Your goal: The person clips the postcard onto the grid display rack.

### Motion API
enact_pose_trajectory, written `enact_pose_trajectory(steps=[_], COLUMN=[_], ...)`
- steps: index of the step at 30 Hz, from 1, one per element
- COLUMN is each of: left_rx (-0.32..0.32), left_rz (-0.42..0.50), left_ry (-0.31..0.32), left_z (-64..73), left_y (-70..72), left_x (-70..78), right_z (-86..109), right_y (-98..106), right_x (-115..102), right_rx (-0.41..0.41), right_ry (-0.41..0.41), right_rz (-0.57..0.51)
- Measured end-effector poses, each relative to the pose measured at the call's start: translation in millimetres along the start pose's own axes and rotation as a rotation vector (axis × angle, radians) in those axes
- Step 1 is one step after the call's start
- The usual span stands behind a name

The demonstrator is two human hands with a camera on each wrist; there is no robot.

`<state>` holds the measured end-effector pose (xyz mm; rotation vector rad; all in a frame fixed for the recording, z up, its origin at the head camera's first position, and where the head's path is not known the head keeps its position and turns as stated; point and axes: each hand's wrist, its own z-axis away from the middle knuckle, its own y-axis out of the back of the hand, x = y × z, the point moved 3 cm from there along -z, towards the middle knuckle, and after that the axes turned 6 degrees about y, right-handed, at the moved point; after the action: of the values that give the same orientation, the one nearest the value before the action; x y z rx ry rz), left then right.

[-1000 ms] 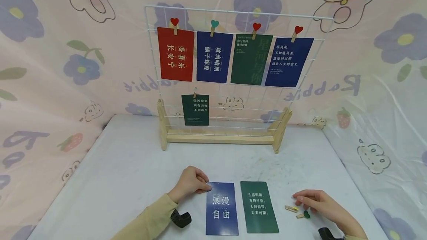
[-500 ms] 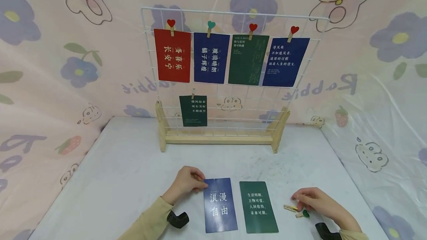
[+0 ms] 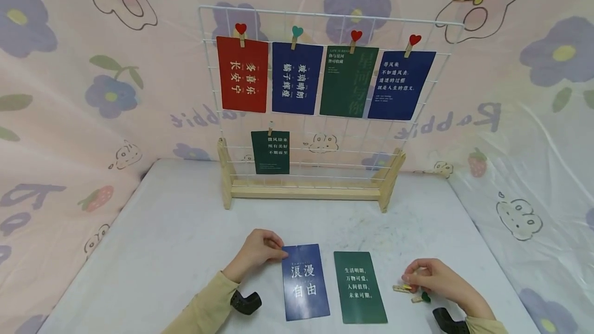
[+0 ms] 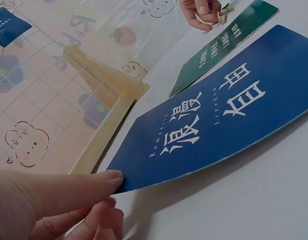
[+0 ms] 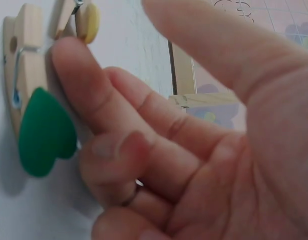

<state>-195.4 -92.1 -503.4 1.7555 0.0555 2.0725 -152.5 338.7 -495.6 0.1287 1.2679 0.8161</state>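
In the head view my left hand [image 3: 257, 253] pinches the upper left corner of a blue card [image 3: 306, 282] with white characters. The left wrist view shows the thumb on top and that corner raised off the table. A green card [image 3: 360, 287] lies flat to its right. My right hand [image 3: 433, 276] hovers over two small wooden clothespins. Its fingertips are close to the clothespin with a yellow piece [image 5: 91, 22]. Nearer me lies the clothespin with a green heart [image 5: 46, 132]. The right wrist view shows thumb and fingers apart, holding nothing.
Behind stands a white wire grid rack [image 3: 331, 13] on a wooden base [image 3: 303, 191]. Clothespins hold a row of several cards, among them a red card [image 3: 242, 73], with a smaller green card [image 3: 270, 153] below. A patterned cloth [image 3: 93, 133] surrounds the white table [image 3: 162, 231].
My left hand has drawn the blue card slightly away from me and to the left. My right hand has shifted a little left over the clothespins. The flat green card has not moved.
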Motion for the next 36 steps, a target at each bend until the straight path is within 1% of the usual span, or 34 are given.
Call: enact_pose_trajectory(steps=[3,7,10,17,23,30,36], left_rx=[-0.002,-0.013,-0.025,-0.067,-0.093,-0.102,-0.085], left_rz=[0.038,0.085,0.106,0.159,0.242,0.306,0.32], left_ry=[0.024,0.05,0.065,0.11,0.162,0.104,0.106], left_z=[-1.2,-3.0,-3.7,-3.9,-3.3,-4.2,-4.1], left_y=[-0.3,-1.7,-2.6,-3.0,-4.4,-2.6,4.5], left_x=[1.0,1.5,0.9,-1.6,-4.2,-0.3,3.7], right_z=[-1.6,-2.8,-2.5,-1.3,2.7,-1.5,-2.6], right_y=[0,-1,-2,-2,-2,0,4], right_x=[1,1,0,-3,0,-2,-10], right_rx=[-0.005,-0.015,-0.016,-0.014,-0.056,-0.078,-0.037], right_ry=[0.018,0.07,0.083,0.045,0.033,0.082,0.088], right_rz=[-0.008,-0.028,-0.046,-0.053,-0.075,-0.093,-0.09])
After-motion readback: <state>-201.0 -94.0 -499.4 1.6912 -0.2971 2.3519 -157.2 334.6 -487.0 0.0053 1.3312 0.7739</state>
